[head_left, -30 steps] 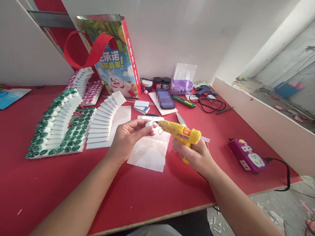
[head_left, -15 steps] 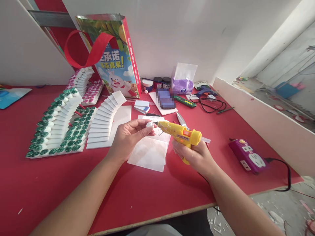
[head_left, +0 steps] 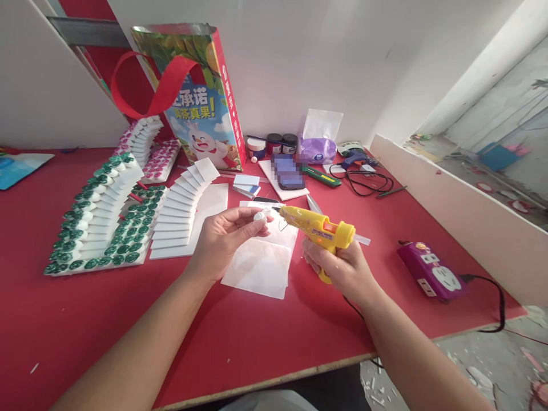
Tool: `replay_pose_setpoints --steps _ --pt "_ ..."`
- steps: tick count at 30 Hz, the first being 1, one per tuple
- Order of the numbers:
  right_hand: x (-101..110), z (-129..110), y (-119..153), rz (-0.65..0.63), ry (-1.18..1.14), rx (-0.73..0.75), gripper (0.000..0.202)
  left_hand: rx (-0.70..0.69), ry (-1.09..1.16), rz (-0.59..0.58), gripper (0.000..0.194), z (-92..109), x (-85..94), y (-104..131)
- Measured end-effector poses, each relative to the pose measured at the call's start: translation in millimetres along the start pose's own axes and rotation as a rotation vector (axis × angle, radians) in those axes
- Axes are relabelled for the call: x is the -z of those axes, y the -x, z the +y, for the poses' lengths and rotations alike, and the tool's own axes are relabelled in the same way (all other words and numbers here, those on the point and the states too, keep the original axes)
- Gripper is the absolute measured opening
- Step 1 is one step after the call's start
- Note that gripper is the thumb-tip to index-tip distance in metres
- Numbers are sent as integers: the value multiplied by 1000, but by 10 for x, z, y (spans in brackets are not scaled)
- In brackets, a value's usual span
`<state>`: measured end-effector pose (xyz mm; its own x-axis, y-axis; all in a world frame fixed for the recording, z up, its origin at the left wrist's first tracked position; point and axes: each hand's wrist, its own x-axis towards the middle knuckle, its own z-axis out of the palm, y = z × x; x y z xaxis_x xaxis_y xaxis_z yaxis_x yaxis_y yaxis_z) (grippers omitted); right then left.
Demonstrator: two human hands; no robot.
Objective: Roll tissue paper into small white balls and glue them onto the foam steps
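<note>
Between the thumb and fingers of my left hand [head_left: 229, 234] is a small white rolled piece [head_left: 259, 217]. My right hand [head_left: 336, 264] is wrapped round the handle of a yellow glue gun [head_left: 317, 225], whose tip points left, just right of the white piece. A clear glue stick [head_left: 362, 240] pokes out of its back. Below my hands, white paper sheets [head_left: 257, 268] lie on the red table [head_left: 240, 342].
At the left stand green-and-white rosette pieces [head_left: 124, 240] and fanned white cards [head_left: 177, 208]. Behind are a printed bag [head_left: 205, 114], a phone [head_left: 289, 171], a tissue pack [head_left: 319, 145] and jars [head_left: 274, 144]. A purple power strip [head_left: 432, 273] lies right.
The glue gun in my right hand has moved slightly right, its tip drawing back from the white piece. My left hand has barely moved.
</note>
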<state>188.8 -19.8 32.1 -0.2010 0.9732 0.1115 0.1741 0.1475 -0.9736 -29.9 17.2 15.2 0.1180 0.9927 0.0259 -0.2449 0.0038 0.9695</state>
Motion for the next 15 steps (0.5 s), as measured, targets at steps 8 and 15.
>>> replay_pose_setpoints --steps 8,15 --pt "-10 -24 6 -51 1 31 30 -22 -32 -15 21 -16 2 -14" --pt "-4 0 7 -56 23 3 29 -28 -36 -20 20 -16 3 -5"
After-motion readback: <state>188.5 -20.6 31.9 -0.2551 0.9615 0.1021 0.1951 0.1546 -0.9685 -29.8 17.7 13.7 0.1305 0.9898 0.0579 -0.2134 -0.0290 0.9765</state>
